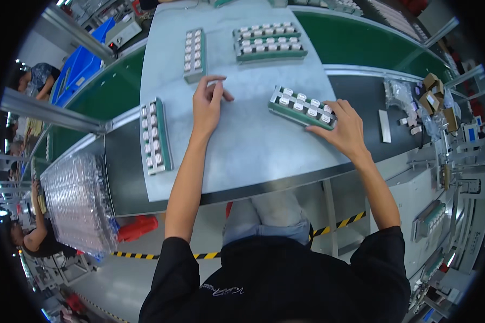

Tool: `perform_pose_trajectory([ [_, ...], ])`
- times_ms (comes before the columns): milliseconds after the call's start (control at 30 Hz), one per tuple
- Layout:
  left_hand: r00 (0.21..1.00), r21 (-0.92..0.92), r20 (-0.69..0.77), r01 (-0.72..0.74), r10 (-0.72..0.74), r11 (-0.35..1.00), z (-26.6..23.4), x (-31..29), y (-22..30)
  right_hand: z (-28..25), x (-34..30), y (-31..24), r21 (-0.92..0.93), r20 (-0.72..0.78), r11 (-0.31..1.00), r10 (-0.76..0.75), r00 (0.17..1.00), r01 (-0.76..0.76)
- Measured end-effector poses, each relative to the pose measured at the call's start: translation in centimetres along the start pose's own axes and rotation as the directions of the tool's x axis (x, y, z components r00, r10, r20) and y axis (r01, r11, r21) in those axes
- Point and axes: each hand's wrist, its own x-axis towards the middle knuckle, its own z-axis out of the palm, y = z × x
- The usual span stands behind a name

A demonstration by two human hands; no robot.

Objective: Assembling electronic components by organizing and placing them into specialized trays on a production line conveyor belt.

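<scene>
Over the bench (242,151), a probably stiff, light tray (292,113) is best held across one end, as clasped by the right grip (348,128); leftward, the half-open left grip (207,102) is empty.

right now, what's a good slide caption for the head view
Right hand grips a rectangular green-sided holder of small white pieces at a pale grey worktop, left hand empty.

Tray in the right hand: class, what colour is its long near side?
The tray is green along that side, best seen in the head view.
</scene>
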Motion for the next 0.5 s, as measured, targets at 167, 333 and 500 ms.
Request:
perform_pose_trajectory([
  [167, 0.999, -0.004, 0.039, -0.004, 0.004, 1.000, 0.3, -0.2, -0.4, 4.4, -2.7, -4.2, -0.048, -0.162, 0.992, 0.105, 0.981, -0.114],
  [333, 1.000, 0.019, 0.013, 0.014, -0.015, 1.000, -0.5, -0.7, -0.1, 5.4, -6.5, -9.2, 0.173, -0.045, 0.982, 0.090, 0.995, -0.081],
  [500, 1.000, 0.011, 0.003, 0.007, -0.007, 1.000, 0.0, -0.6, -0.4, 7.1, -7.7, -11.4, 0.187, -0.142, 0.978, 0.123, 0.982, -0.095],
])
